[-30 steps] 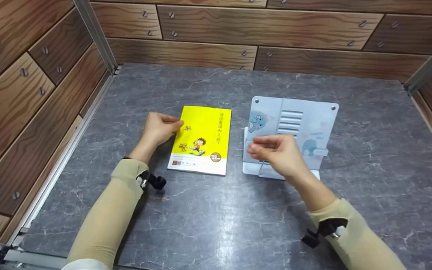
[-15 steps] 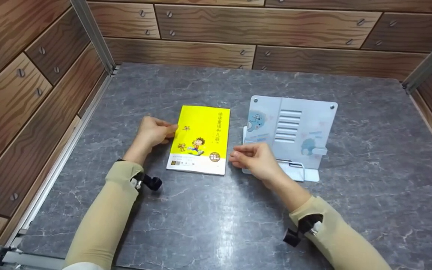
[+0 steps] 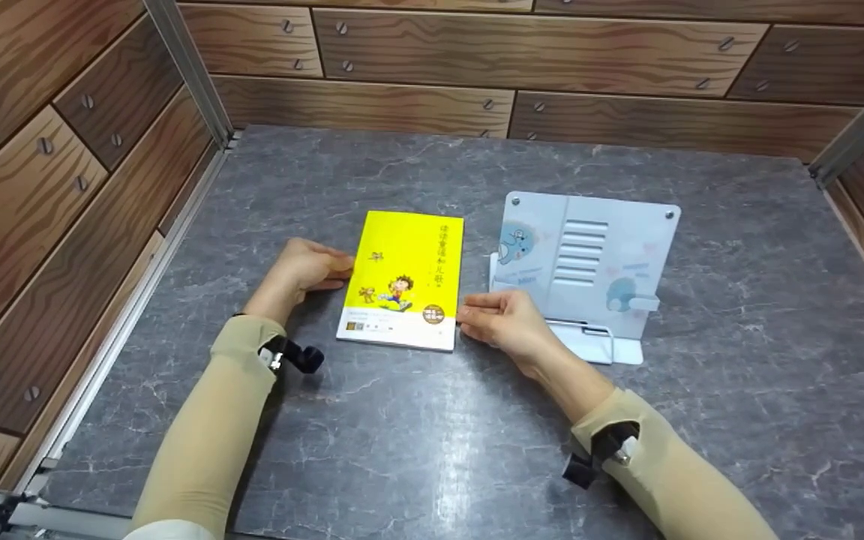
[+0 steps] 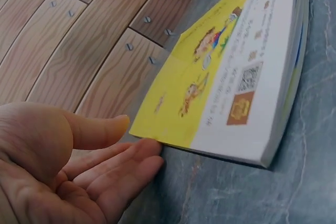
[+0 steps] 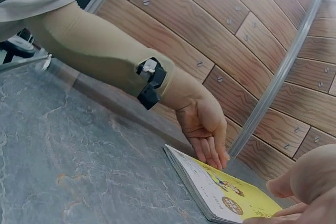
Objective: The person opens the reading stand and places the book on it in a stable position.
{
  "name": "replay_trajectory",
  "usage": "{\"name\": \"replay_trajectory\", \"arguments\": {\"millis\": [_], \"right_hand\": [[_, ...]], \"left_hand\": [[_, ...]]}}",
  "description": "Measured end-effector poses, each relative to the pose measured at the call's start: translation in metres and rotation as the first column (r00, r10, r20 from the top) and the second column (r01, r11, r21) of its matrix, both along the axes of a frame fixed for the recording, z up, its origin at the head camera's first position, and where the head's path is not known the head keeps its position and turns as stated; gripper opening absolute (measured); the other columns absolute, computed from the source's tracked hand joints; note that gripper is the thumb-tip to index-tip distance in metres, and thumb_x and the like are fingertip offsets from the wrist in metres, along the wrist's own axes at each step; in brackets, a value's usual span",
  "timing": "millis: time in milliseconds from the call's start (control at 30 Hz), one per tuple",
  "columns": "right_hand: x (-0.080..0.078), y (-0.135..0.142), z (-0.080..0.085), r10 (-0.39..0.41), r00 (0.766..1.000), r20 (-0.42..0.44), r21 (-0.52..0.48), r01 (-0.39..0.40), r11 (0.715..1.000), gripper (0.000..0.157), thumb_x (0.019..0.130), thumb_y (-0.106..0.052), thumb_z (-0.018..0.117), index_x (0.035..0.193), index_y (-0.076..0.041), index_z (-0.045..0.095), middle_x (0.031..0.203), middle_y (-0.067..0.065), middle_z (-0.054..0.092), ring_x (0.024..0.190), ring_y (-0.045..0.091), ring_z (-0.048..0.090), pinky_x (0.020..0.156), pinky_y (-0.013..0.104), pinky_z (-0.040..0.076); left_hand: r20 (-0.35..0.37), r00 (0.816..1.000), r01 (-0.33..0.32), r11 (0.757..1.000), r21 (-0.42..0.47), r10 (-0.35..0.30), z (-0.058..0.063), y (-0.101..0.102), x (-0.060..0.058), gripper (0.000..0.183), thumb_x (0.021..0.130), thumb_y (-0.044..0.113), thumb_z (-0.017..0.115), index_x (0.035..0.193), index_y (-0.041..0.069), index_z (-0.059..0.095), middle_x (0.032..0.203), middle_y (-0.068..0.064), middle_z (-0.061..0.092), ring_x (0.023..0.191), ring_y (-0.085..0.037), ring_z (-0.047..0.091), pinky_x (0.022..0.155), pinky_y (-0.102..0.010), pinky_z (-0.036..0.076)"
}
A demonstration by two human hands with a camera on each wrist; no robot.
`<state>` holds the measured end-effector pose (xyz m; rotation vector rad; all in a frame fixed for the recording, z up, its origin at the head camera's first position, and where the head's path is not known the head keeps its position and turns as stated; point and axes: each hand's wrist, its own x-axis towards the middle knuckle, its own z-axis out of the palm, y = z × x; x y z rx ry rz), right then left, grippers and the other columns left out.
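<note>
A yellow and white picture book [image 3: 411, 251] lies flat on the table, a cartoon child on its cover. My left hand [image 3: 303, 270] is at its left edge. In the left wrist view the fingertips [image 4: 149, 150] reach the book's edge, while the thumb stays apart above. On the other side, my right hand [image 3: 508, 321] has its fingertips right at the book's lower right edge. Its thumb is raised over the cover corner in the right wrist view. Neither hand is closed round the book.
Just right of the book stands a pale blue book stand [image 3: 627, 247] with slots and a wire prop at its base, partly behind my right hand. Wood-patterned walls [image 3: 417, 45] and metal posts [image 3: 192, 75] bound the grey marbled table [image 3: 372, 435].
My right hand has moved left and down from in front of the book stand to the book's right edge. The left hand has shifted slightly down and left along the book's edge.
</note>
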<state>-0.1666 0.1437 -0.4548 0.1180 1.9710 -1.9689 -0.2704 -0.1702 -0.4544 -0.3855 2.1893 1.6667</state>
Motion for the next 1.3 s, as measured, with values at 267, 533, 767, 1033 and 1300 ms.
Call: {"name": "replay_trajectory", "arguments": {"millis": [267,533,767,1033,1300], "right_hand": [[-0.002,-0.001,-0.003,-0.033,0.998,0.060,-0.070,0.037,0.997,0.049,0.100,0.003,0.070,0.143,0.019,0.051,0.135,0.033,0.063,0.116,0.030,0.071,0.095,0.033,0.060],[-0.003,-0.002,-0.006,-0.031,0.997,0.068,-0.082,0.037,0.996,0.046,0.100,0.001,0.071,0.140,0.017,0.056,0.136,0.031,0.063,0.115,0.029,0.071,0.096,0.034,0.059],[-0.001,-0.009,-0.009,-0.046,0.999,0.027,-0.055,0.047,0.997,0.041,0.101,0.001,0.069,0.139,0.015,0.059,0.133,0.028,0.067,0.118,0.029,0.070,0.095,0.033,0.060],[-0.001,-0.017,-0.016,-0.135,0.991,-0.003,-0.031,0.135,0.990,0.038,0.099,0.002,0.073,0.133,0.015,0.064,0.123,0.028,0.071,0.105,0.024,0.075,0.089,0.032,0.062],[-0.005,-0.022,-0.018,-0.172,0.985,0.010,-0.058,0.172,0.983,0.036,0.097,0.005,0.073,0.131,0.016,0.064,0.118,0.029,0.072,0.102,0.025,0.076,0.088,0.035,0.062]], "left_hand": [[0.026,0.998,-0.063,0.996,0.058,0.062,-0.007,-0.003,-0.003,0.034,0.098,0.008,0.077,0.129,-0.004,0.072,0.122,-0.017,0.074,0.093,-0.018,0.075,0.084,-0.030,0.063],[0.078,0.995,-0.077,0.983,0.169,0.065,-0.011,0.002,-0.001,0.041,0.096,0.013,0.080,0.132,-0.005,0.069,0.119,-0.017,0.075,0.091,-0.019,0.078,0.085,-0.029,0.063],[0.032,0.997,-0.083,0.937,0.340,0.077,-0.011,-0.001,0.003,0.041,0.098,0.005,0.076,0.134,-0.010,0.064,0.115,-0.017,0.074,0.091,-0.020,0.077,0.087,-0.030,0.062],[-0.019,0.995,-0.070,0.838,0.541,0.096,-0.006,-0.001,0.010,0.023,0.099,-0.006,0.068,0.121,-0.013,0.066,0.100,-0.018,0.077,0.089,-0.024,0.078,0.086,-0.036,0.063],[-0.054,0.993,-0.047,0.787,0.615,0.102,0.002,0.000,0.019,0.012,0.101,-0.008,0.064,0.111,-0.010,0.070,0.101,-0.020,0.077,0.090,-0.027,0.078,0.087,-0.038,0.063]]}}
